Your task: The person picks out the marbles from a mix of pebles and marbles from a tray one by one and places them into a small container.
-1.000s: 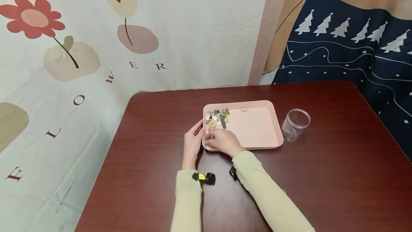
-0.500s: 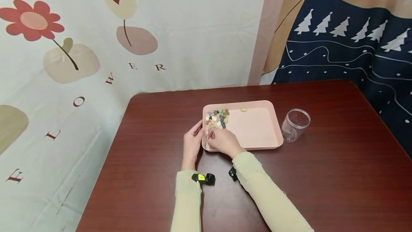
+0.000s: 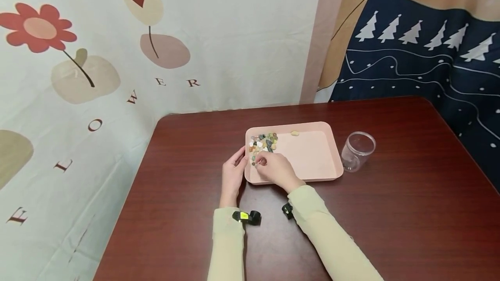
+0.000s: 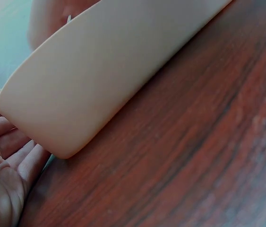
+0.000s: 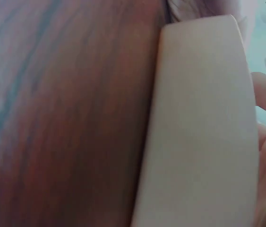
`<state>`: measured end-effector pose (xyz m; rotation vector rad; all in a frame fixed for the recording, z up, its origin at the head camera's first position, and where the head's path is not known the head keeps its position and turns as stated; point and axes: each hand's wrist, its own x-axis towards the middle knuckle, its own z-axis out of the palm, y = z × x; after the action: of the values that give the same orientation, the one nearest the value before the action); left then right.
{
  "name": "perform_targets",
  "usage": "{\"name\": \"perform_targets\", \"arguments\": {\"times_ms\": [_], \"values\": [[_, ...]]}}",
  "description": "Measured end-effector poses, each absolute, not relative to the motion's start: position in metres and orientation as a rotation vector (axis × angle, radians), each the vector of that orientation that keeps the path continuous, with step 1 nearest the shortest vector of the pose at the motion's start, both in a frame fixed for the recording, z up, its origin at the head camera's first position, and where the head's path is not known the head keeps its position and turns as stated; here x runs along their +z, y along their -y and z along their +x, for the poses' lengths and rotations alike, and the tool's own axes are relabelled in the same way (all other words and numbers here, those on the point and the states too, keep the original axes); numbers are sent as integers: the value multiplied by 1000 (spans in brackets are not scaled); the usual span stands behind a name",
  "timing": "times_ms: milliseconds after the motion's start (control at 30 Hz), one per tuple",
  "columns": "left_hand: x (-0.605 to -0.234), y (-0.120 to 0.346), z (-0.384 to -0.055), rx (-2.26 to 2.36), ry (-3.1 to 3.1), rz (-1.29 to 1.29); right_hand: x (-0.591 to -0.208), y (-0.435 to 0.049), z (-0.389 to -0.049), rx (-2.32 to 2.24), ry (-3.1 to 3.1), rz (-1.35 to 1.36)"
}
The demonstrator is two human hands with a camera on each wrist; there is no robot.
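A pink tray lies on the table, with a cluster of small coloured pebbles at its left end. One yellowish pebble sits apart near the far rim. My left hand rests against the tray's left side, its fingers along the outer wall and the thumb by the rim. The left wrist view shows those fingers touching the tray wall. Over the near left part of the tray is my right hand, its fingers bent down beside the nearest pebbles. Whether a pebble is between its fingertips is hidden.
A clear jar without a lid stands to the right of the tray. The reddish-brown table backs onto a flower-patterned cloth; a dark cloth with white trees hangs at right.
My right hand has shifted slightly right and away from the tray's near left corner, uncovering small greenish pebbles. The left hand stays at the tray's side.
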<state>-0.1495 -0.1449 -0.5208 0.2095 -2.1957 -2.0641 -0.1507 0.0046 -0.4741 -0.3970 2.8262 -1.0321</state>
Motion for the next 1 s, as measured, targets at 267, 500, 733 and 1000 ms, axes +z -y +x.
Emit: {"name": "perform_targets", "arguments": {"times_ms": [267, 500, 733, 1000], "values": [[-522, 141, -150, -2070, 2205, 227, -468, -27, -147, -1133, -2847, -467], [-521, 143, -150, -2086, 2196, 248, -467, -43, -140, -1304, -2812, -608], [-523, 144, -147, -2101, 2195, 289, -461, -51, -138, -1411, -2801, -591], [-521, 144, -151, -2065, 2229, 269, -457, -65, -137, -1549, -2780, -441]]}}
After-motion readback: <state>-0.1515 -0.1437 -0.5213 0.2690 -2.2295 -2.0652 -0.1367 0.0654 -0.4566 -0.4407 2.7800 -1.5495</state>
